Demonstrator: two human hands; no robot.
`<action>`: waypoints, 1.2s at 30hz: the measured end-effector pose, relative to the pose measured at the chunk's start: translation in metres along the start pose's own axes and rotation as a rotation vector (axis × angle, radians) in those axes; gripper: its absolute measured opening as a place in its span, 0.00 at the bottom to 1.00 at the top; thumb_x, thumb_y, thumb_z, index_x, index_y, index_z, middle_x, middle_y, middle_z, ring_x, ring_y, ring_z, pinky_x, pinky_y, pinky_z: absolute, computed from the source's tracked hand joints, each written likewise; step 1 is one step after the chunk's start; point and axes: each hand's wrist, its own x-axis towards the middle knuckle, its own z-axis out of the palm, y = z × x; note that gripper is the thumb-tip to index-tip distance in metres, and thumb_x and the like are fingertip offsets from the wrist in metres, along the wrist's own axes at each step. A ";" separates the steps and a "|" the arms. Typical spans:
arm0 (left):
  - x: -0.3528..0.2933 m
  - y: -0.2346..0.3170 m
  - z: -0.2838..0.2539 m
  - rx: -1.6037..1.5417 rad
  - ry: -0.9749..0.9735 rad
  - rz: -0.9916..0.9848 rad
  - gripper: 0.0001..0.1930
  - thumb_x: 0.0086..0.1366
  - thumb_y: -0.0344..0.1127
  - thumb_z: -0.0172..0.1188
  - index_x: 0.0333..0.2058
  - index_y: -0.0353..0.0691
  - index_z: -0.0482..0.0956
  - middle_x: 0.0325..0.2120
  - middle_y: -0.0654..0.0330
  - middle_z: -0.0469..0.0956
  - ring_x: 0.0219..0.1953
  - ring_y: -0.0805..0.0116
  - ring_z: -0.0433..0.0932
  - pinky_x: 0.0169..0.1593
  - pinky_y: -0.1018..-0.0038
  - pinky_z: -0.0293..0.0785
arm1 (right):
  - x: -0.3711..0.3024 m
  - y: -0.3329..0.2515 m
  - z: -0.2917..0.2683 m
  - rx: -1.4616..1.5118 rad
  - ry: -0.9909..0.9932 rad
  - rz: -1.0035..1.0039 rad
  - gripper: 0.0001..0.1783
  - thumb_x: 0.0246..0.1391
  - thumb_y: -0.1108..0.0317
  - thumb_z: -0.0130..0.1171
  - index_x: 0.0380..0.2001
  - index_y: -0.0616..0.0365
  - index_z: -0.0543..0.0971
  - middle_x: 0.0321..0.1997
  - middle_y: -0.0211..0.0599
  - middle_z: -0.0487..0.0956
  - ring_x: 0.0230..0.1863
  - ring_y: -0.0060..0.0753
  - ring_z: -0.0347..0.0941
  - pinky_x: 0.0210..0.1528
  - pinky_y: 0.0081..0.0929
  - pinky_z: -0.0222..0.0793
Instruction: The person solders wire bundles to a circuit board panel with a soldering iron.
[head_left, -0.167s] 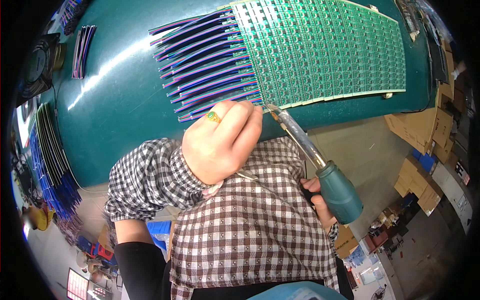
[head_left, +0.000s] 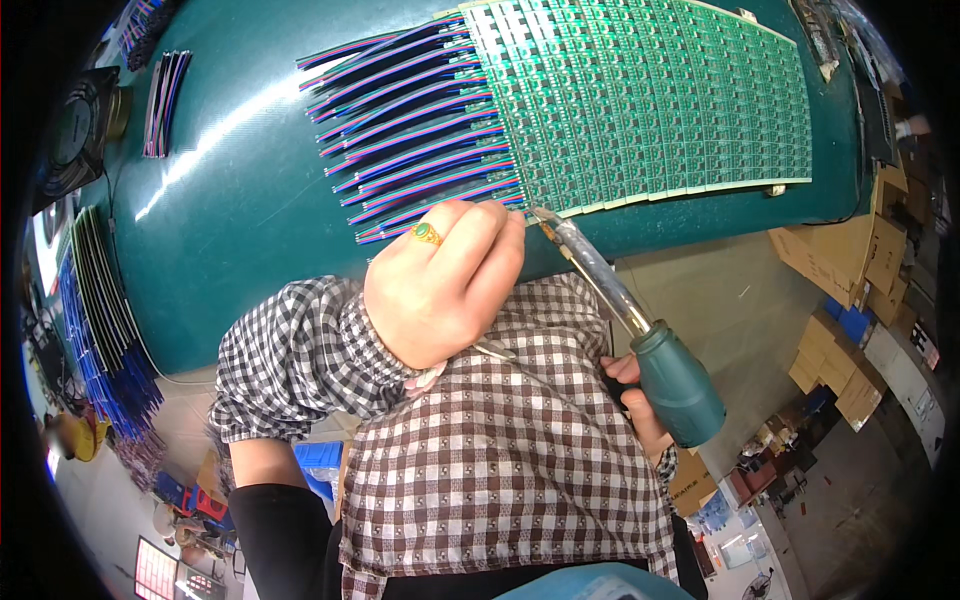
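My left hand point(head_left: 440, 280), with a green-stoned ring, is closed in a pinch at the near left corner of a large green circuit-board panel point(head_left: 650, 100). What its fingertips hold is hidden beneath them; a thin pale strand point(head_left: 492, 350) trails out below the palm. Rows of blue, pink and black wires point(head_left: 410, 150) stretch leftward from the panel's left edge. In my right hand point(head_left: 645, 412) is a soldering iron point(head_left: 680, 385) with a dark green handle, which partly covers the fingers. Its tip meets the board's corner, right beside my left fingertips.
The green work table point(head_left: 230, 230) carries a small wire bundle point(head_left: 166, 105) and a black fan point(head_left: 85, 135) at left. More blue and black wires point(head_left: 105, 330) hang over the left edge. Cardboard boxes point(head_left: 840, 370) stand on the floor to the right.
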 end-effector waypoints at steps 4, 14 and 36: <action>-0.001 0.000 0.000 0.013 -0.004 -0.002 0.19 0.42 0.23 0.61 0.38 0.27 0.80 0.32 0.53 0.76 0.32 0.60 0.78 0.35 0.71 0.77 | 0.003 0.000 -0.001 0.001 -0.026 0.008 0.36 0.42 0.68 0.77 0.51 0.71 0.69 0.40 0.49 0.82 0.43 0.38 0.82 0.48 0.34 0.78; -0.003 0.001 0.000 0.015 -0.021 -0.006 0.20 0.42 0.23 0.61 0.39 0.26 0.80 0.33 0.53 0.76 0.32 0.60 0.78 0.35 0.72 0.77 | 0.004 -0.001 0.001 0.074 -0.032 -0.028 0.36 0.43 0.69 0.76 0.51 0.70 0.68 0.40 0.49 0.82 0.45 0.40 0.80 0.51 0.39 0.77; -0.002 0.001 0.001 0.023 -0.016 0.001 0.19 0.42 0.24 0.61 0.37 0.27 0.80 0.32 0.53 0.77 0.32 0.61 0.78 0.36 0.71 0.77 | 0.001 0.000 0.001 0.047 -0.022 -0.019 0.35 0.44 0.68 0.75 0.51 0.69 0.67 0.41 0.49 0.81 0.45 0.40 0.80 0.51 0.38 0.76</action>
